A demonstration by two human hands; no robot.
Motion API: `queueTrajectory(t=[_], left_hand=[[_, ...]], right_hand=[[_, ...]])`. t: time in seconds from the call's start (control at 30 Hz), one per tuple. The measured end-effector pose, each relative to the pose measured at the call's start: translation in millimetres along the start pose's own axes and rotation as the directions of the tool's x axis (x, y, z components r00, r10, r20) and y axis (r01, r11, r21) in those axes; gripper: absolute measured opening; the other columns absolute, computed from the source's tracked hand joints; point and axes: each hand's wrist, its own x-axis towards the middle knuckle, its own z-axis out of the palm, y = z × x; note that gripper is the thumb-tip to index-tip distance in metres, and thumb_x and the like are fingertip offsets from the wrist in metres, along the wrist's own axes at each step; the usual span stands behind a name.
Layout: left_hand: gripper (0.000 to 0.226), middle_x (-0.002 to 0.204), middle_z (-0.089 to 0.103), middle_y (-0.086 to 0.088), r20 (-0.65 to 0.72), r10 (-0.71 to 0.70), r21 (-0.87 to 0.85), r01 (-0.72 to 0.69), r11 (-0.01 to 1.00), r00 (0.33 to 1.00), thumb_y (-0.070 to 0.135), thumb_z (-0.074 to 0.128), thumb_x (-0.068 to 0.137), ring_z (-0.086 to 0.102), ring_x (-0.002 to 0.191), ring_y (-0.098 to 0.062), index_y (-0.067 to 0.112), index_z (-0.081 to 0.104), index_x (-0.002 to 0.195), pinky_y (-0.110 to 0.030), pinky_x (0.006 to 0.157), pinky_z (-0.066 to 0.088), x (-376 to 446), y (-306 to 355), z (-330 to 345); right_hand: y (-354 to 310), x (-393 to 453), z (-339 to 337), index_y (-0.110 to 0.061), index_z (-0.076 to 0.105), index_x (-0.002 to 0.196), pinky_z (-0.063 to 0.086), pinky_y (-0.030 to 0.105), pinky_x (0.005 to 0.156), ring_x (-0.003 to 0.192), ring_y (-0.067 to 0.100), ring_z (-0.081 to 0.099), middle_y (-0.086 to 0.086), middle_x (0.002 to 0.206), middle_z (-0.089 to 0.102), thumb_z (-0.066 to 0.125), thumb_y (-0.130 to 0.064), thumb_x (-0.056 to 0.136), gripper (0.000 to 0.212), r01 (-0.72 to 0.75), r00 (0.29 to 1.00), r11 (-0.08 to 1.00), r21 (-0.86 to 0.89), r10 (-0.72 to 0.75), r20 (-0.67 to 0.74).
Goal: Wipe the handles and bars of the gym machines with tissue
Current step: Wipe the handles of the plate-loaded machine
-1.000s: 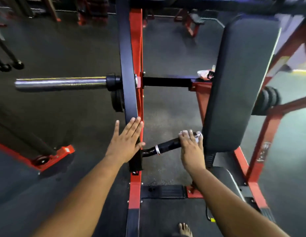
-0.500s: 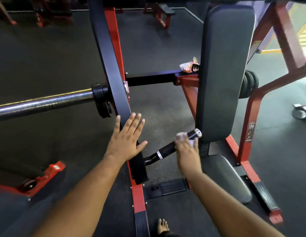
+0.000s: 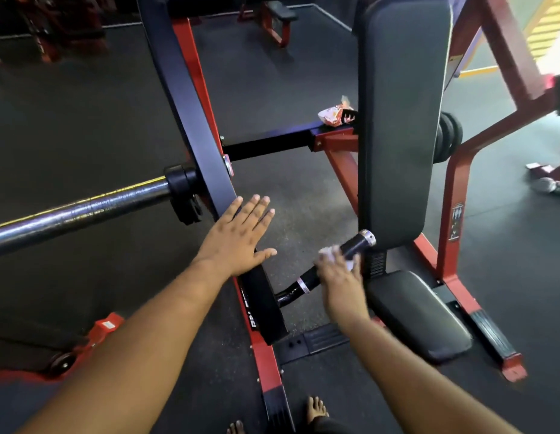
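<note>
Right hand [image 3: 342, 285] slid tissue [image 3: 330, 252] down handle [image 3: 355, 244], labels unreadable

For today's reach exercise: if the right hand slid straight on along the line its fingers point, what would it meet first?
Likely the handle's silver end cap, then the black back pad just beyond. The right hand presses tissue there; depth is unclear.

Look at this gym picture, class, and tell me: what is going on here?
A person is cleaning a gym machine. The right hand presses a white tissue onto the machine's black handle, near its metal-capped end beside the back pad. The left hand rests flat, fingers spread, on the black lever arm, seemingly to brace. The chrome bar sticking out to the left is untouched. A crumpled wrapper lies on the frame behind.
</note>
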Motion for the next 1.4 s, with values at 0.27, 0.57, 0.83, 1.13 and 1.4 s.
queueTrajectory(t=[0.27,0.57,0.83,1.13,1.4], left_hand=[[0.084,0.171,-0.011,-0.007,-0.047,-0.004,-0.035,0.002,0.999,0.999,0.069,0.009,0.101,-0.011,0.159,-0.026,0.016,-0.005,0.164,-0.054,0.126,-0.009,-2,3,5],[0.084,0.173,-0.003,-0.008,-0.064,0.006,-0.063,-0.010,0.998,0.998,0.069,0.012,0.101,-0.007,0.159,-0.028,0.016,-0.003,0.164,-0.056,0.125,-0.005,-2,3,4],[0.081,0.173,-0.003,-0.008,-0.079,0.017,-0.033,-0.020,0.999,0.997,0.067,0.011,0.102,-0.007,0.159,-0.029,0.016,-0.004,0.164,-0.057,0.125,-0.007,-1,2,4],[0.082,0.173,-0.002,-0.009,-0.074,0.009,-0.033,-0.012,0.999,0.997,0.068,0.011,0.102,-0.008,0.159,-0.029,0.016,-0.002,0.164,-0.057,0.125,-0.006,-1,3,5],[0.082,0.173,-0.004,-0.009,-0.073,0.003,-0.034,-0.006,0.999,0.997,0.068,0.009,0.101,-0.009,0.159,-0.029,0.017,-0.004,0.164,-0.057,0.125,-0.004,-1,3,6]], right_hand=[[44,18,-24,-0.024,0.049,0.149,-0.001,0.068,0.120,0.154,0.021,0.027,-0.004,0.153,0.051,0.053,0.003,0.081,0.073,0.125,0.991,0.979,-0.162,-0.114,0.073],[-26,-22,16,-0.029,0.052,0.144,0.008,0.067,0.121,0.157,0.017,0.014,-0.011,0.156,0.045,0.065,-0.002,0.089,0.063,0.104,0.994,0.991,0.089,-0.105,0.004],[45,25,-22,-0.030,0.043,0.152,-0.005,0.064,0.122,0.158,0.017,0.008,-0.011,0.162,0.037,0.058,-0.004,0.093,0.066,-0.221,0.975,0.975,0.011,0.221,-0.030],[22,-2,-9,-0.029,0.035,0.158,0.004,0.064,0.122,0.155,0.014,0.019,-0.008,0.160,0.042,0.059,-0.001,0.088,0.079,0.257,0.965,0.965,-0.059,-0.253,0.067],[14,18,-13,-0.030,0.034,0.158,-0.005,0.059,0.124,0.157,0.014,0.003,-0.011,0.163,0.034,0.052,0.001,0.094,0.073,-0.199,0.980,0.980,0.020,0.199,-0.022]])
